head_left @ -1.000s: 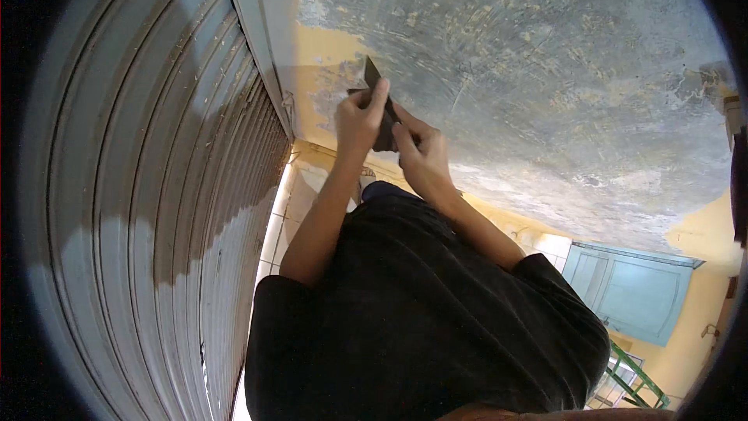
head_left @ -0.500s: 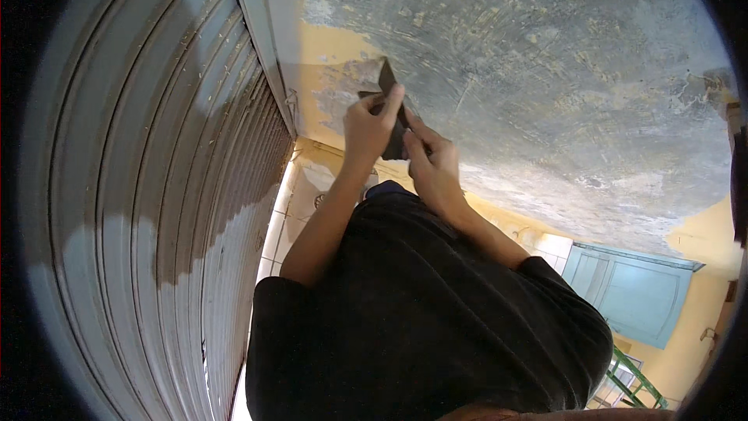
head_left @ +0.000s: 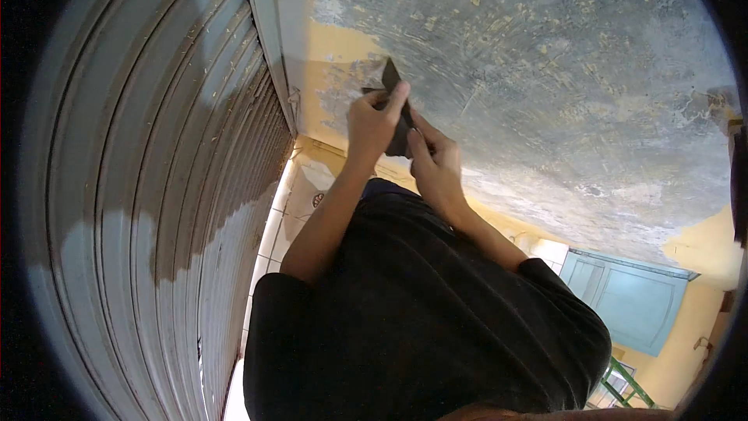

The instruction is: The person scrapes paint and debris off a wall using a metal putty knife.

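Left hand (head_left: 372,128) and right hand (head_left: 437,169) nearly closed, both pinching dark folded sheet (head_left: 399,139) in front of patchy grey wall (head_left: 545,93). Sheet likely light, thin, fairly stiff, maybe gritty; best gripped by opposite edges.

Left hand (head_left: 371,128) and right hand (head_left: 437,168) curl close together, 2 forearms (head_left: 330,217) extended.

Compared with 1 second ago, the left hand (head_left: 372,126), the right hand (head_left: 438,170) and the dark flat piece (head_left: 400,139) they grip sit farther right in view. A round patterned thing (head_left: 318,200) now shows beside the left forearm (head_left: 327,218).
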Motion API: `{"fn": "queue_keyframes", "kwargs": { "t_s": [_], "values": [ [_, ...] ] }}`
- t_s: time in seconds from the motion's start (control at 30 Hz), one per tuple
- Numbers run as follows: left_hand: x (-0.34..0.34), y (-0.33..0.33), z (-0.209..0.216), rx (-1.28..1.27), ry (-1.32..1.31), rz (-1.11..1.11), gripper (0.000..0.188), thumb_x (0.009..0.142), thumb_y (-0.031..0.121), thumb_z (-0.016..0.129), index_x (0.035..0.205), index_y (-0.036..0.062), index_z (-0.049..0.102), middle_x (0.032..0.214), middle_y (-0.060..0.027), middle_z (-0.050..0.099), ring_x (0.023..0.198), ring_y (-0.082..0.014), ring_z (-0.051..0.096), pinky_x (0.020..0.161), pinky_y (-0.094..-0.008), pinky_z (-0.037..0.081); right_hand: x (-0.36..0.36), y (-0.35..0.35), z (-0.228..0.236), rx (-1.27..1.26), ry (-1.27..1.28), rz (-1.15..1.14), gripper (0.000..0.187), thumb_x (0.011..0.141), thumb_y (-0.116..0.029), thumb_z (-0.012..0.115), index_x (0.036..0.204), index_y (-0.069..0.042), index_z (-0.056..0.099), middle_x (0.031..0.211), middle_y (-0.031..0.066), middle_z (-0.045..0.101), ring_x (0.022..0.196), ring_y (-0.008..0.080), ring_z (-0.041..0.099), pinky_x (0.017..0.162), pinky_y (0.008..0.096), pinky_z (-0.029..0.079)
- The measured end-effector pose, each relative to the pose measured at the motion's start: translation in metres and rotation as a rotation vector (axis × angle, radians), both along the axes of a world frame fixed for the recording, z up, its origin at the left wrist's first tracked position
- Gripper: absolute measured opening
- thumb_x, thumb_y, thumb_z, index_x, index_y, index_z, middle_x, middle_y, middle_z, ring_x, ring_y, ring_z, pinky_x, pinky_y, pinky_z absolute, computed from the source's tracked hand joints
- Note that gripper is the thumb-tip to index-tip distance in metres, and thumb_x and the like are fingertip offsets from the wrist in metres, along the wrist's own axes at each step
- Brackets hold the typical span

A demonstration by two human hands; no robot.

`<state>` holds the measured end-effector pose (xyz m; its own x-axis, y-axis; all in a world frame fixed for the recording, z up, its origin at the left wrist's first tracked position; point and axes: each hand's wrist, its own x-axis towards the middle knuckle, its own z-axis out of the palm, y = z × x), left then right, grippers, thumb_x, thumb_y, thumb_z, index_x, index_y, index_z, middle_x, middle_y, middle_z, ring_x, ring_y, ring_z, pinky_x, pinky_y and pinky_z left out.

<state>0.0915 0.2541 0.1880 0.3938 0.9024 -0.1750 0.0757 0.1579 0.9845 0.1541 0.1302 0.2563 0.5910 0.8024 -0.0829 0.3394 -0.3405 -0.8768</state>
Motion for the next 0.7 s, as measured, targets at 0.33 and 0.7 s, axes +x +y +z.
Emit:
{"fn": "queue_keyframes", "kwargs": {
  "t_s": [0.33,0.7],
  "values": [
    [0.002,-0.003,0.008,0.001,-0.071,-0.018,0.063,0.088,0.056,0.072,0.091,-0.0067,0.077,0.081,-0.0212,0.075,0.081,-0.0285,0.073,0.077,-0.0397,0.053,0.004,0.001,0.000,0.011,0.028,-0.024,0.040,0.100,-0.010,0.056,0.137,0.004,0.060,0.092,0.0201,0.074,0.084,0.0143,0.063,0.079,0.0316,0.052],
    [-0.004,0.001,0.011,-0.039,-0.071,-0.011,0.065,0.089,0.056,0.070,0.090,-0.0085,0.075,0.079,-0.0237,0.073,0.077,-0.0331,0.073,0.073,-0.0407,0.054,-0.005,0.008,0.001,0.015,0.123,-0.008,0.042,0.102,-0.011,0.054,0.143,0.001,0.056,0.082,0.0068,0.063,0.069,0.0098,0.052,0.064,0.0277,0.044]
  ]
}}
